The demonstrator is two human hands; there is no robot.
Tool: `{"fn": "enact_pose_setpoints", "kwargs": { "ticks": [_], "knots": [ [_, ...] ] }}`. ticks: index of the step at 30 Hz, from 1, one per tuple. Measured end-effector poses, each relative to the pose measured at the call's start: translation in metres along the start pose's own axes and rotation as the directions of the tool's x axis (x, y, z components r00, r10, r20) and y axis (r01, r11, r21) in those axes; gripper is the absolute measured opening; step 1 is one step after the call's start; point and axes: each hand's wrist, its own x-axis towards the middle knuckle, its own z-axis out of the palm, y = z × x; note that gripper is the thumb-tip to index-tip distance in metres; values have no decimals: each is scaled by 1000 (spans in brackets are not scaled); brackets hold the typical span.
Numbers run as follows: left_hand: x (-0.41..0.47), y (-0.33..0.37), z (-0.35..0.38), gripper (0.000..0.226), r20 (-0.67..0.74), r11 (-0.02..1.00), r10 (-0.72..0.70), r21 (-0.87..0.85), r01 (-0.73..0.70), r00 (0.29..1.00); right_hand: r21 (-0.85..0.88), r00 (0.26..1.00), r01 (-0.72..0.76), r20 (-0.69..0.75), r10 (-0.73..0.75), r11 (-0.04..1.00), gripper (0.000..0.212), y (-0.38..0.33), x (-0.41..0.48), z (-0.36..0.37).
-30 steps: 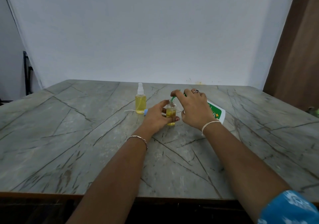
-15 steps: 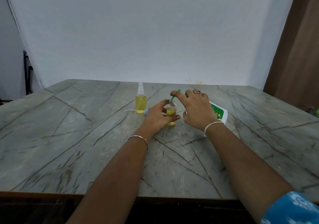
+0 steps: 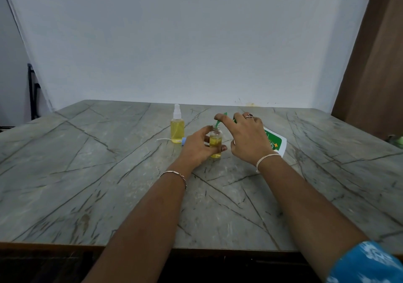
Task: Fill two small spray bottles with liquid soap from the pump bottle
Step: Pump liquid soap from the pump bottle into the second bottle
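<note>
A small clear spray bottle (image 3: pixel 215 143), uncapped and partly full of yellow soap, stands on the table with my left hand (image 3: pixel 196 147) wrapped around it. My right hand (image 3: pixel 248 138) holds the white pump bottle (image 3: pixel 275 144) tilted toward it, fingers on the green pump nozzle (image 3: pixel 218 123), whose tip sits at the small bottle's mouth. A second spray bottle (image 3: pixel 177 125), capped with a white sprayer and full of yellow liquid, stands just left. A loose blue-collared sprayer head with its white tube (image 3: pixel 172 139) lies beside my left hand.
The grey marble table (image 3: pixel 109 173) runs to a white wall behind. A brown wooden panel (image 3: pixel 375 64) rises at the right, and a small green object (image 3: pixel 398 139) sits at the right edge.
Almost nothing has changed. My right hand and the pump bottle have shifted slightly; the nozzle stays at the small bottle's mouth.
</note>
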Motion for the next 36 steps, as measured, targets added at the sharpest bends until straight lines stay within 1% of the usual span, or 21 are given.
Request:
{"fn": "enact_pose_setpoints", "kwargs": {
  "ticks": [8,18,24,29,32,36],
  "knots": [
    [-1,0,0,62,-5,1000,22,7,-22,1000,40,999,-31,-8,31,999,63,-7,4,-2],
    [-2,2,0,63,-1,1000,11,4,-11,1000,20,1000,5,0,-5,1000,78,2,-1,-1],
    [-1,2,0,65,5,1000,6,0,-6,1000,26,1000,-12,17,12,1000,73,-1,2,-1],
    [-2,3,-1,64,3,1000,13,6,-13,1000,14,1000,-29,3,29,999,68,-6,5,-1],
    [-2,3,0,64,6,1000,9,-1,-9,1000,5,1000,-29,5,29,1000,68,-6,4,0],
    [-2,2,0,66,-6,1000,-4,-1,4,1000,-4,1000,-12,9,12,1000,74,-2,1,-1]
  ]
}}
